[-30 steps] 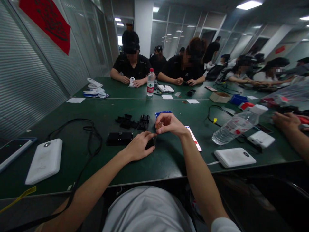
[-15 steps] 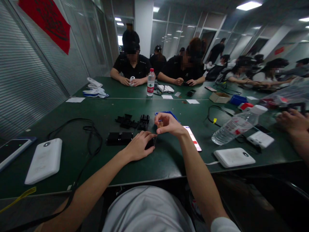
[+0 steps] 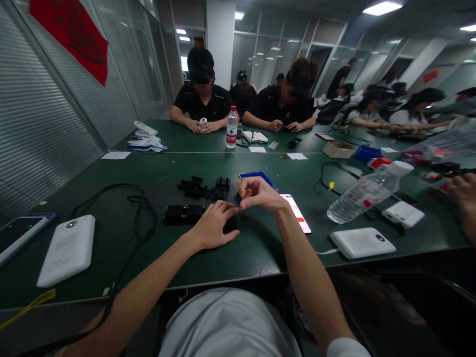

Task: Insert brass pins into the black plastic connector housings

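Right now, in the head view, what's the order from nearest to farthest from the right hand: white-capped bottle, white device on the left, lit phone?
Measured from the right hand:
1. Lit phone: just to its right, by the wrist.
2. White-capped bottle: farther right.
3. White device: far over on the left.

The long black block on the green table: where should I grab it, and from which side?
Probably best near the left end of the black block, pinching its two long edges from above and the left. It lies flat, longer than it is wide, so those edges should suit a pinch. The left grip is close by its right end, and black parts lie behind it.
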{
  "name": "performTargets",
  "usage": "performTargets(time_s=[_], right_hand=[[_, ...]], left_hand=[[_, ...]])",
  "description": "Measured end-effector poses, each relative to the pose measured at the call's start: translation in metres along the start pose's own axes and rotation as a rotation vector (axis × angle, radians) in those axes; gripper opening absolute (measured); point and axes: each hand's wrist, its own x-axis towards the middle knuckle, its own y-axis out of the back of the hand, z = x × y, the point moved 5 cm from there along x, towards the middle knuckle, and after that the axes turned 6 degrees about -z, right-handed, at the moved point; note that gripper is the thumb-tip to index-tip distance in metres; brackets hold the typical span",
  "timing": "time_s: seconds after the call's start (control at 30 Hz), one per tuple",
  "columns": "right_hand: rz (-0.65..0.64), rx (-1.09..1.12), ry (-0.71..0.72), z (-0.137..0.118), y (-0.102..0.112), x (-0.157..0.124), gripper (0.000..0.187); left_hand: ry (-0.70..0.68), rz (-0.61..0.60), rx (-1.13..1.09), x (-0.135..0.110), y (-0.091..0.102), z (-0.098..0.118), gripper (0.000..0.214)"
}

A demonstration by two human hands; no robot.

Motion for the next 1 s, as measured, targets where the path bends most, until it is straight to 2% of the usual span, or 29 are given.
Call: performTargets(time_s=[0.1,0.33,0.43,0.63,0.83,1.0], right_hand=[[0.014,0.014,0.000,0.0010,-0.0005,0.0005,0.037],[-0.036,0.004,0.056,-0.0019,-0.0020,0.0013,0.026],[-0.050,0.035,0.035,0.0007,-0.0020,0.0011,0.024],[-0.037,0.153,-0.013,0.0034,-0.0034,0.0013,0.052],[-0.056,0.136,-0.028,0.0009,-0.0044,0.0012,0.038],[-0.068,0.163,0.006,0.0052,-0.0033,0.0018,0.035]], left_hand=[[0.007,-0.008,0.007,0.0000,-0.0021,-0.0018,0.049],[0.022,-0.016,0.023,0.0000,-0.0032,-0.0034,0.051],[0.031,-0.026,0.035,0.0000,-0.0040,-0.0044,0.052],[0.086,-0.086,0.032,0.0006,-0.0068,-0.0053,0.058],[0.114,-0.110,0.029,0.0017,-0.0063,-0.0045,0.061],[0.093,-0.104,0.021,0.0017,-0.0075,-0.0059,0.062]])
